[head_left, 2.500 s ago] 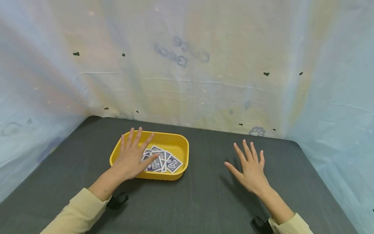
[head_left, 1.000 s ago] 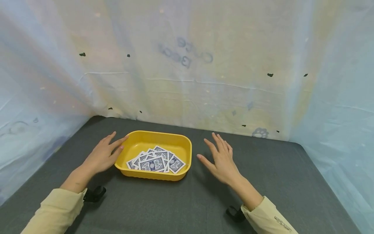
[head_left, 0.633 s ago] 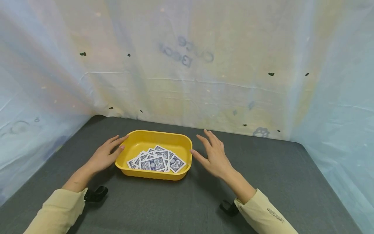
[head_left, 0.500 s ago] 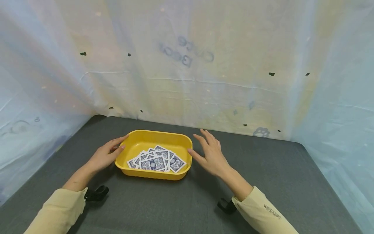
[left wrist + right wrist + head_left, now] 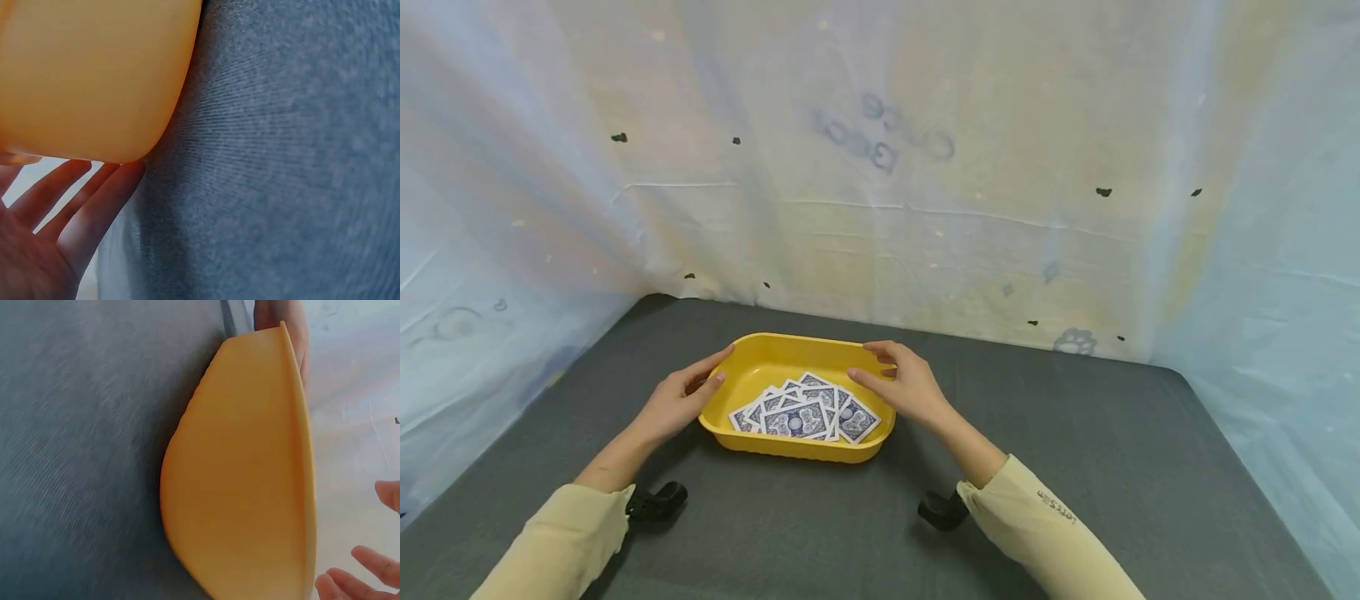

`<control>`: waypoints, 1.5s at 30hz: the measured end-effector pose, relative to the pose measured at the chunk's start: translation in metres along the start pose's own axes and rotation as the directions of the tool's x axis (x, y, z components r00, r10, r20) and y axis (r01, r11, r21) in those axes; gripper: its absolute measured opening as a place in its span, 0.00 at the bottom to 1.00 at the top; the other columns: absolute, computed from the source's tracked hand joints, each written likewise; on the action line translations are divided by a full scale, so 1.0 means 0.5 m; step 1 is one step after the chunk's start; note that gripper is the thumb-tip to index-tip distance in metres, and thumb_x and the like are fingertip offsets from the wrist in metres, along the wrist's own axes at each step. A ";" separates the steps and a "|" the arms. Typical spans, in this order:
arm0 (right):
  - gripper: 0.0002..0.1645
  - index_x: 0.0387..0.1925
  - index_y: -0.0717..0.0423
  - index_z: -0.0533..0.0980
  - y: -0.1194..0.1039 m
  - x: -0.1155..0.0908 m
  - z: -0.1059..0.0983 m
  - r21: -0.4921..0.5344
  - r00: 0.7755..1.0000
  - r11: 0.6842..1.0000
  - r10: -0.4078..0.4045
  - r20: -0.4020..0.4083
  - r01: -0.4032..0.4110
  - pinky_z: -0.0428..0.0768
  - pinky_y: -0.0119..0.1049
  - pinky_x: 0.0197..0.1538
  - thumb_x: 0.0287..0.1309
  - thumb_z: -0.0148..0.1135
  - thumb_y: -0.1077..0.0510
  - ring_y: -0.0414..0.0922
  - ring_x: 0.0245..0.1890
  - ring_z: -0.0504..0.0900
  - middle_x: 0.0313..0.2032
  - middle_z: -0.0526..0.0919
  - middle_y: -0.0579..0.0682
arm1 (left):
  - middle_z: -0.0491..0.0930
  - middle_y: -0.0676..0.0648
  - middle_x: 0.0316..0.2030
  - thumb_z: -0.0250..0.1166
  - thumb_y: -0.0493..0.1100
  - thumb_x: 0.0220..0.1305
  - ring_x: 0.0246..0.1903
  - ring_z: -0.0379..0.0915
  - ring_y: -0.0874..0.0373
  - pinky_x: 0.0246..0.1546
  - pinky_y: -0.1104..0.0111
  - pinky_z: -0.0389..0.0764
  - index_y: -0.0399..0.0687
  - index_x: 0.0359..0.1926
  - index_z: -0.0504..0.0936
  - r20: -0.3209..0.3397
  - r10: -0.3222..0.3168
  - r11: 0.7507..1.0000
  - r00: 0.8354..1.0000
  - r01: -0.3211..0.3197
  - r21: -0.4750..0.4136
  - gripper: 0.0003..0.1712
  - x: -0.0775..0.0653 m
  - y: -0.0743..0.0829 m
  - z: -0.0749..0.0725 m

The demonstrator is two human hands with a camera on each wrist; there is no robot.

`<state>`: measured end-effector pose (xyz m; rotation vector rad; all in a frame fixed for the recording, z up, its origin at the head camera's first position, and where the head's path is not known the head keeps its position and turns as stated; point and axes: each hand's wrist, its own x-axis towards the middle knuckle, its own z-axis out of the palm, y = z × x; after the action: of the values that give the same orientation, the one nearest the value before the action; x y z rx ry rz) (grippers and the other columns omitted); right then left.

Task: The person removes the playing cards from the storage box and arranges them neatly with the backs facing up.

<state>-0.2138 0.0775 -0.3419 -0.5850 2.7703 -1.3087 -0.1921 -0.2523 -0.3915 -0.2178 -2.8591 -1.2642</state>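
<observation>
A yellow plastic tray (image 5: pixel 797 448) sits on the dark table with several blue-backed playing cards (image 5: pixel 795 420) spread face down inside. At its left end is my left hand (image 5: pixel 672 405), thumb over the rim and fingers along the outside. The left wrist view shows those fingertips (image 5: pixel 128 172) against the outer wall of the tray (image 5: pixel 94 81). My right hand (image 5: pixel 913 387) hovers over the right end, its thumb reaching above the cards. In the right wrist view, the right fingers (image 5: pixel 375 569) are spread beyond the rim of the tray (image 5: pixel 244 469), with a gap to the thumb.
Dark grey cloth (image 5: pixel 820 533) covers the table. A pale printed curtain (image 5: pixel 925 233) hangs behind it and along both sides. Black wrist straps (image 5: pixel 658 502) sit below both hands.
My right hand has moved left from beside the tray to above its right end. My left hand moved off the cards to the left end and has stayed there. The tray has barely moved.
</observation>
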 end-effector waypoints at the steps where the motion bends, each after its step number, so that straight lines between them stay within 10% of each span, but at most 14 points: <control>1: 0.33 0.61 0.58 0.72 -0.003 0.004 0.004 0.015 1.000 1.000 0.011 0.010 -0.011 0.75 0.49 0.59 0.59 0.65 0.46 0.55 0.58 0.75 0.59 0.76 0.58 | 0.59 0.32 0.69 0.49 0.53 0.74 0.60 0.68 0.39 0.48 0.62 0.77 0.55 0.74 0.56 0.004 0.000 1.000 1.000 0.000 -0.015 0.31 0.000 0.000 0.000; 11: 0.32 0.60 0.60 0.73 -0.013 0.033 0.056 0.093 0.988 0.992 0.066 0.138 -0.079 0.74 0.47 0.61 0.56 0.67 0.49 0.53 0.57 0.76 0.57 0.77 0.59 | 0.57 0.33 0.70 0.49 0.53 0.74 0.61 0.66 0.40 0.40 0.80 0.74 0.54 0.74 0.56 0.033 -0.009 0.992 0.999 0.013 -0.124 0.31 0.000 -0.004 0.003; 34: 0.37 0.60 0.45 0.76 -0.013 0.052 0.125 -0.170 0.929 0.985 0.092 0.358 -0.032 0.70 0.42 0.62 0.44 0.77 0.52 0.47 0.56 0.72 0.58 0.77 0.50 | 0.48 0.35 0.73 0.49 0.60 0.72 0.63 0.63 0.38 0.45 0.57 0.82 0.61 0.75 0.50 0.169 -0.106 0.942 0.980 0.153 -0.297 0.36 0.004 -0.010 0.001; 45: 0.29 0.52 0.50 0.80 -0.014 0.039 0.129 -0.268 0.950 0.963 0.098 0.297 -0.016 0.73 0.37 0.50 0.45 0.77 0.57 0.46 0.46 0.73 0.45 0.80 0.51 | 0.47 0.36 0.74 0.49 0.59 0.72 0.65 0.60 0.36 0.47 0.54 0.81 0.61 0.75 0.50 0.183 -0.102 0.938 0.978 0.156 -0.310 0.36 0.005 -0.007 0.002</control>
<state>-0.2183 0.0190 -0.3757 -0.6491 2.6868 -0.7627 -0.1951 -0.2536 -0.3946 -0.1430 -2.8193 -1.8232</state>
